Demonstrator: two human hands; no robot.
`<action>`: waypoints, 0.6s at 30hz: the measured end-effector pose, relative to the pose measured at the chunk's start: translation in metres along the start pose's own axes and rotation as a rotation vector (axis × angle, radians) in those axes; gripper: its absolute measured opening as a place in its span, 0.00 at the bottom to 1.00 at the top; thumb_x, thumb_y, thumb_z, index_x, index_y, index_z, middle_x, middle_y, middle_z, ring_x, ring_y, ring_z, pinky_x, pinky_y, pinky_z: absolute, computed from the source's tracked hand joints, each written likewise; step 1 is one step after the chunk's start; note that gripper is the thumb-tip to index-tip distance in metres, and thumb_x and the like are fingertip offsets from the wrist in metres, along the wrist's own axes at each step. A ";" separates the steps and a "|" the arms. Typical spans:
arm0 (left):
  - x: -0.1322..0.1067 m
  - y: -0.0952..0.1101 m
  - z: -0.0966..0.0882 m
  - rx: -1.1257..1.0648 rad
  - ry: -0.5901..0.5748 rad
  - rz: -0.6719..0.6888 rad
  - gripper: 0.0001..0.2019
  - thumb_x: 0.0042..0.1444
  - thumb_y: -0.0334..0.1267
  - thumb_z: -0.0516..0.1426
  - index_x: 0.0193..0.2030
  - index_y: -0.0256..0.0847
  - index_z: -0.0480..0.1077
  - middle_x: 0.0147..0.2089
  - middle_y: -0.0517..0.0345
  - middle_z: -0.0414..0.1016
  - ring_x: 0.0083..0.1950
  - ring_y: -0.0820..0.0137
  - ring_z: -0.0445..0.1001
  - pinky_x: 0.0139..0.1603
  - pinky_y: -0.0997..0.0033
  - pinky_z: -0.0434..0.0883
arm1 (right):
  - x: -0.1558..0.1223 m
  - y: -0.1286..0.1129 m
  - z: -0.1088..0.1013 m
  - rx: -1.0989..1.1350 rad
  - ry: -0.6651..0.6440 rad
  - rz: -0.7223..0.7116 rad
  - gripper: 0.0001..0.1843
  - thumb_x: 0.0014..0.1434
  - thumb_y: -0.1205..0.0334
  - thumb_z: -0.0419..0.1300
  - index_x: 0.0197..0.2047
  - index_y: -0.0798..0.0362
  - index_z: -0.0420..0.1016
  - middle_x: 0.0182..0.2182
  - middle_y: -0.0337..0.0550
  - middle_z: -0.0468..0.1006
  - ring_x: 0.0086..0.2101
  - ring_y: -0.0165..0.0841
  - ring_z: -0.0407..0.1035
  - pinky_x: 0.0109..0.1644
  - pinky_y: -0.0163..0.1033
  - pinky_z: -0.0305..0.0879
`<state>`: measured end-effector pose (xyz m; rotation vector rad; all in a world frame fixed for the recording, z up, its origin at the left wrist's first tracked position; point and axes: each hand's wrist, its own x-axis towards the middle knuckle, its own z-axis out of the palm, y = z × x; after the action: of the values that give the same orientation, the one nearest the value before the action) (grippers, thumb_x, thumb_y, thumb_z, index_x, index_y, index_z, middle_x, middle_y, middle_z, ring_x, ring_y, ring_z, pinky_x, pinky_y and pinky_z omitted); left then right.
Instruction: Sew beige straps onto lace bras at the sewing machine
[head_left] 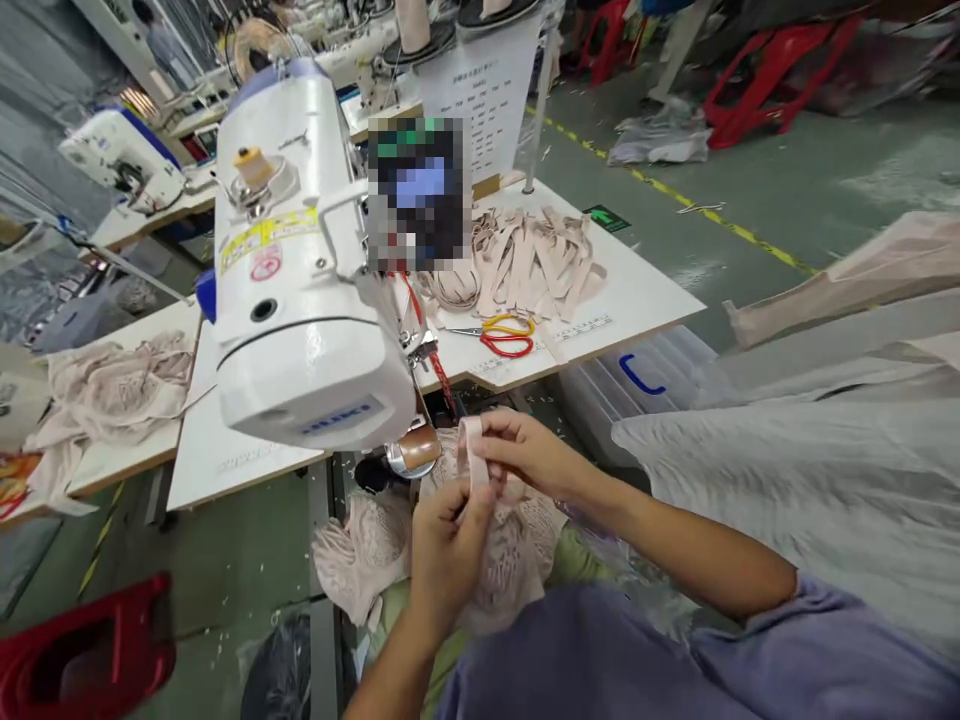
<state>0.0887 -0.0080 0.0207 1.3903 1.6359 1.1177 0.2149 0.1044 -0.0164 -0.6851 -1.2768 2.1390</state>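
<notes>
Between my two hands a pale pink strap (472, 447) is held up in a loop. My left hand (452, 545) pinches its lower end between thumb and fingers. At its upper right, the fingers of my right hand (520, 450) are closed on the same strap. Below, a pale pink lace bra (508, 560) lies across my lap, partly hidden by my hands, with a lace cup (365, 550) spread to the left. Just beyond my hands is the white sewing machine (315, 370), its arm end facing me.
On the white table (637, 290) lie a heap of cut straps (536, 265) and scissors (508, 336) with red and yellow handles. More lace garments (120, 385) rest on the left table. A red stool (90, 650) stands lower left; a clear plastic box (637, 375) sits under the table's right side.
</notes>
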 end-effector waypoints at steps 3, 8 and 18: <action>0.007 -0.011 -0.009 0.171 0.116 0.209 0.11 0.65 0.35 0.55 0.47 0.43 0.78 0.44 0.56 0.83 0.44 0.69 0.81 0.46 0.74 0.74 | 0.019 -0.012 -0.007 -0.047 0.122 -0.133 0.15 0.59 0.50 0.66 0.37 0.54 0.75 0.22 0.35 0.73 0.22 0.24 0.66 0.27 0.30 0.64; 0.013 -0.044 -0.030 0.687 0.424 0.349 0.14 0.65 0.32 0.55 0.54 0.41 0.76 0.51 0.48 0.80 0.50 0.66 0.78 0.47 0.72 0.72 | 0.049 -0.015 -0.011 -0.246 0.060 -0.135 0.15 0.57 0.51 0.66 0.35 0.54 0.73 0.26 0.38 0.76 0.26 0.27 0.71 0.32 0.32 0.68; 0.009 -0.056 -0.058 0.668 0.087 0.103 0.21 0.66 0.44 0.52 0.63 0.44 0.70 0.32 0.56 0.77 0.30 0.69 0.73 0.31 0.73 0.66 | 0.084 -0.012 -0.002 -0.738 0.104 -0.389 0.07 0.59 0.59 0.60 0.32 0.53 0.71 0.29 0.38 0.73 0.30 0.31 0.67 0.34 0.35 0.62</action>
<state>0.0131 -0.0120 -0.0085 1.8708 2.1350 0.7086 0.1586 0.1674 -0.0189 -0.7363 -1.9653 1.2831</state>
